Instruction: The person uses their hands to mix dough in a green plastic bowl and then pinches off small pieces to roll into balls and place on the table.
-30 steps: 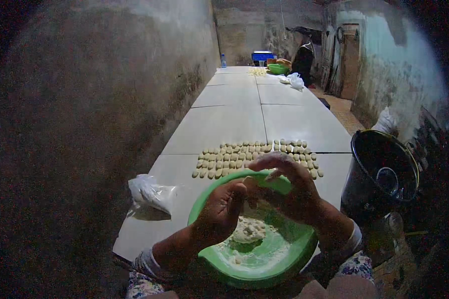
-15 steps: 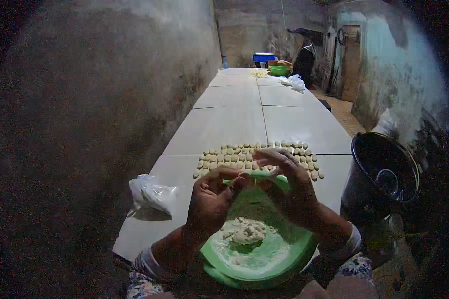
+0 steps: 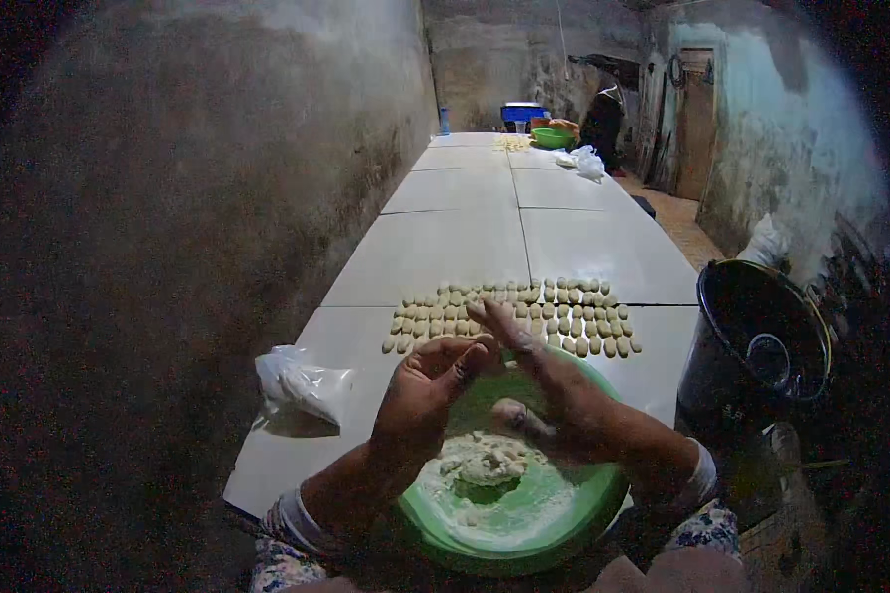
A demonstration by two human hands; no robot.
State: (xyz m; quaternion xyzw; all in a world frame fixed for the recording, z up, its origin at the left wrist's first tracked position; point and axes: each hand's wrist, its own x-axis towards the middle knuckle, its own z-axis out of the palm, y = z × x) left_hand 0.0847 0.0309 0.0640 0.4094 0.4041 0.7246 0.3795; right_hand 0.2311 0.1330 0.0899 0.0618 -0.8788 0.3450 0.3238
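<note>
A long white table (image 3: 455,237) runs from the wearer toward the far wall, with a black bucket (image 3: 704,381) near its right edge. At its near end sits a green basin (image 3: 591,502), a clear plastic bag (image 3: 302,390) lying to its left. Over the basin, the right hand (image 3: 564,390) spreads its thumb well apart from extended fingers; the left hand (image 3: 420,395) brings thumb and forefinger close together, whether around anything I cannot tell. Floury dough (image 3: 487,457) lies inside the basin; beyond it, small oval dough pieces (image 3: 549,310) stand in rows.

Floral sleeves (image 3: 712,526) in white and dark blue end in plain pale cuffs (image 3: 701,478).
</note>
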